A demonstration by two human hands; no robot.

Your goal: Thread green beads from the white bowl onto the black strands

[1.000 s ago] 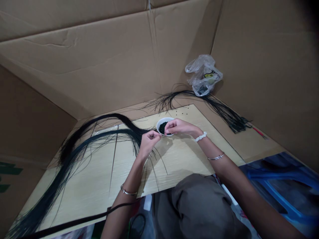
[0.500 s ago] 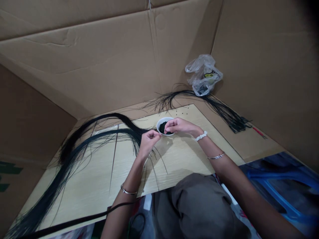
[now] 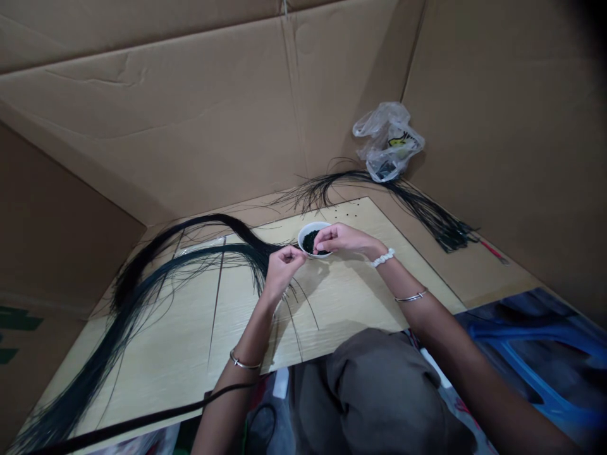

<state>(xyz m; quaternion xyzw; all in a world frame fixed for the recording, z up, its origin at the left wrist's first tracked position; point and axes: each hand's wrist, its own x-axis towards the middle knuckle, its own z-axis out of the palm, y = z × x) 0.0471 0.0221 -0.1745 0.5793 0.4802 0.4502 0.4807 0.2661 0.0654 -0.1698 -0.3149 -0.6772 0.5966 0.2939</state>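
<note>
My left hand [image 3: 285,264] is closed in a pinch just left of a small white bowl [image 3: 303,231]. A thin dark strand appears to lie between its fingertips, though it is too fine to see clearly. Tiny dark beads [image 3: 310,241] fill the bowl. Over the bowl's right side, my right hand [image 3: 342,239] has thumb and fingers pressed together at the beads; whatever they hold is too small to make out. Two long bundles of strands, one black [image 3: 190,222] and one dark green-blue [image 3: 156,273], curve across the board and end behind my left hand.
Behind the bowl, several loose beads [image 3: 348,215] dot the pale board [image 3: 379,284]. Another dark strand bundle [image 3: 417,208] with a red piece [image 3: 494,251] at its end lies right, beneath a clear plastic bag [image 3: 386,142]. Cardboard walls [image 3: 199,126] surround the board. Blue plastic [image 3: 531,366] shows lower right.
Almost nothing differs. Both hands keep their places at the bowl, with only a very slight shift of the fingers and of the view.
</note>
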